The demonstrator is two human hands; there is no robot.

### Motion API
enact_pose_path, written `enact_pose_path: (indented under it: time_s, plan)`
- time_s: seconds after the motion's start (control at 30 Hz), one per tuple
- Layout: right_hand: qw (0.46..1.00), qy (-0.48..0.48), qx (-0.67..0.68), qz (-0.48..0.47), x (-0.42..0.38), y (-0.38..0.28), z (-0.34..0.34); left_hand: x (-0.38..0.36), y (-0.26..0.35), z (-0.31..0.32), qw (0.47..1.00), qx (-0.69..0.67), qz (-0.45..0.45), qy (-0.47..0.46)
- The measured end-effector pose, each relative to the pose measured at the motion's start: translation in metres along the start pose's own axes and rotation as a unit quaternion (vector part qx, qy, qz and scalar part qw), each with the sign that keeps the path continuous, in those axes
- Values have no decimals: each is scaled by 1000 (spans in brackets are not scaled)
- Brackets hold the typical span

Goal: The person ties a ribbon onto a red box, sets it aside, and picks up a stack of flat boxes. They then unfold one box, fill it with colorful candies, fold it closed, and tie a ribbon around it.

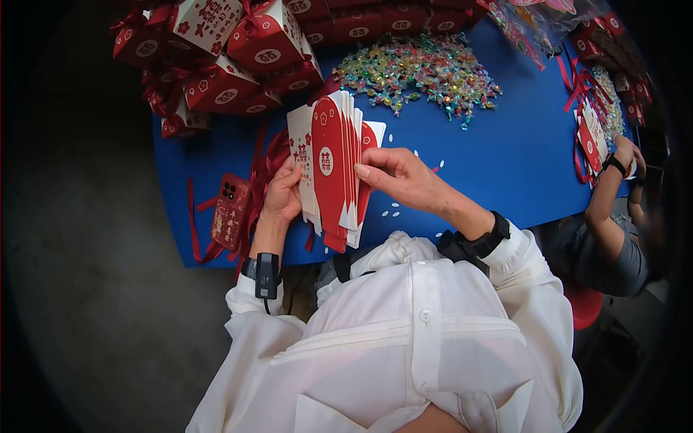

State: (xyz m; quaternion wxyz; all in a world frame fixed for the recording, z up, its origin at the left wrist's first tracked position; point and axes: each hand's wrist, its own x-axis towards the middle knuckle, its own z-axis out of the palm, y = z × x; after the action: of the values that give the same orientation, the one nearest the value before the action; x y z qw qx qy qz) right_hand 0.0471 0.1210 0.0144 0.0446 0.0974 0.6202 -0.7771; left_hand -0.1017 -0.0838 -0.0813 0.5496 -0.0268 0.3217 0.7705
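Note:
A stack of flat red and white card boxes [328, 166] with a round white emblem is held up over the near edge of the blue table. My left hand [284, 193] grips the stack at its left side, fingers partly hidden behind the cards. On the right side, my right hand [404, 180] pinches the card edges between thumb and fingers. The cards fan slightly apart there. Dark red ribbons [274, 155] lie just behind my left hand.
Assembled red boxes [224, 86] pile up at the back left, near a heap of shiny wrapped candies [426, 72]. A red phone [231, 211] lies at the left on the blue table [505, 159]. At the right, another person's hands [622, 155] hold cards.

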Motion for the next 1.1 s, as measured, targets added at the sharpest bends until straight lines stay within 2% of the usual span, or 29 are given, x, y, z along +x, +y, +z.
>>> enact_pose_path:
  time_s: [0.33, 0.43, 0.5, 0.57, 0.63, 0.67, 0.73, 0.77, 0.83, 0.87, 0.9, 0.97, 1.1]
  plan:
    - [996, 30, -72, 36, -2, -2, 0, -2, -2, -4, 1000, 22, 6, -1]
    - [995, 25, -86, 41, -2, 2, -2, -3, -2, 8, 999, 41, 11, 22]
    - [985, 106, -134, 25, -5, 3, 1, -2, -4, 19, 990, 117, 34, 67]
    - [987, 83, -128, 54, -9, 9, -6, -2, -5, 28, 980, 185, 44, 58]
    - [989, 136, -51, 6, -12, 30, -14, -2, -11, 36, 966, 237, 48, 93]
    - [993, 115, -6, 28, -15, 32, -23, -5, -9, 37, 966, 236, 50, 94]
    - [991, 128, 29, 26, -23, 34, -37, -13, -3, 36, 909, 401, -18, 114]
    - [989, 137, 46, 29, -28, 34, -44, -17, -2, 34, 909, 401, -16, 114]
    - [987, 151, 43, 41, -40, 39, -60, -26, 0, 29, 814, 511, 165, 222]
    - [984, 165, 40, 53, -46, 43, -66, -26, 2, 17, 694, 616, 273, 254]
    - [984, 165, 41, 54, -52, 46, -71, -33, 10, 34, 634, 659, 266, 304]
    - [981, 181, 25, 61, -60, 50, -80, -29, 16, 18, 414, 778, 350, 316]
    - [982, 166, -2, 95, -71, 51, -89, -14, 21, 11, 377, 809, 299, 337]
